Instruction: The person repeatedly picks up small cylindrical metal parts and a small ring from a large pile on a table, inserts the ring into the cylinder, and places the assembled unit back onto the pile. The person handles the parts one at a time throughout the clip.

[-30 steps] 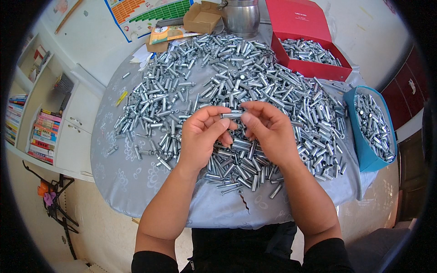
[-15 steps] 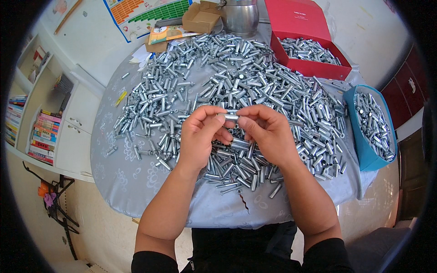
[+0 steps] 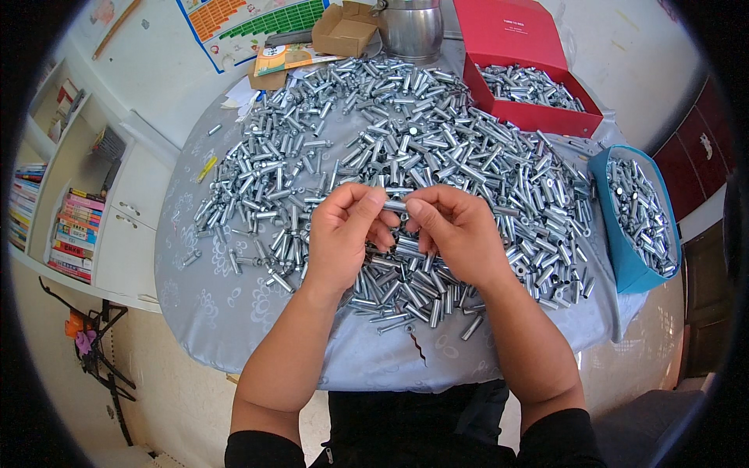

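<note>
Both hands pinch one small shiny metal sleeve point(image 3: 395, 206) between them, above the middle of a wide pile. My left hand point(image 3: 346, 226) has its thumb and index finger closed on the left end, the other fingers curled below. On the right end, my right hand point(image 3: 456, 230) grips with thumb and fingertips. Fingertips hide both ends, so I cannot tell whether a bolt sits inside. Underneath and around lies the pile of silvery sleeves and bolts point(image 3: 468, 156), with some washers and nuts among them.
A round table with a grey patterned cloth point(image 3: 211, 312) carries the pile. At the back right stands an open red box point(image 3: 538, 121) of metal parts; a teal fabric bin point(image 3: 624, 269) holds more. Behind are a metal pot point(image 3: 413, 31), a cardboard box point(image 3: 343, 31) and a yellow-handled tool point(image 3: 207, 168) leftward.
The sleeve has dipped slightly and tilted, its right end now lower. My right hand has shifted a little down; the left has moved barely at all. The pile looks the same.
</note>
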Tool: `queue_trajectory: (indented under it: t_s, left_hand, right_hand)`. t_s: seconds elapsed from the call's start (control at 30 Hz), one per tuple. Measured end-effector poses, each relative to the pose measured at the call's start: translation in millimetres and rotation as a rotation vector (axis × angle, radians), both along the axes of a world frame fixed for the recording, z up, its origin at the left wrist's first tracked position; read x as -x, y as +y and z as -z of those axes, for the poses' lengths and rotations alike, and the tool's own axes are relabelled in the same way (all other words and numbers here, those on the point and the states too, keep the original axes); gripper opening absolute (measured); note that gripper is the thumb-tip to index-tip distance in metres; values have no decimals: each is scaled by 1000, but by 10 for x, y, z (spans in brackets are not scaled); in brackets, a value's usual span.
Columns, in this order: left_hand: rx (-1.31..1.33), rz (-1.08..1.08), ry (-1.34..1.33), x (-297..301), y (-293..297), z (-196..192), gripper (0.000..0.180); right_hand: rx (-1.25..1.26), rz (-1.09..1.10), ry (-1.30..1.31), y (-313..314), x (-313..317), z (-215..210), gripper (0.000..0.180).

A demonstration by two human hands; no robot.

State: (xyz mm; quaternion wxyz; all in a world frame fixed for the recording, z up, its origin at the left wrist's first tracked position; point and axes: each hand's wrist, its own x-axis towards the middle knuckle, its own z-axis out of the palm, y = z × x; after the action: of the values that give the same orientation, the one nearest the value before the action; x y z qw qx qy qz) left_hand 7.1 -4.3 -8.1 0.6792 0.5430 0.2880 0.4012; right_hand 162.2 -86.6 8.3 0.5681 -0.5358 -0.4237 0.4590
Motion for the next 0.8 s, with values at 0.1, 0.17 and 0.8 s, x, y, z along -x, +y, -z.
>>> queue_trajectory:
  t_s: [0.1,0.17,0.8]
  left_hand:
    - [1,-7,-1,9,19,5,18]
    - [8,-14,0,11,23,6,18]
    - [66,68,-114,14,20,1,17]
  right_hand:
    - [-127,54,34,20,36,73,21]
    - [-82,59,51,15,39,40,21]
    - [-145,105,0,44,37,108,19]
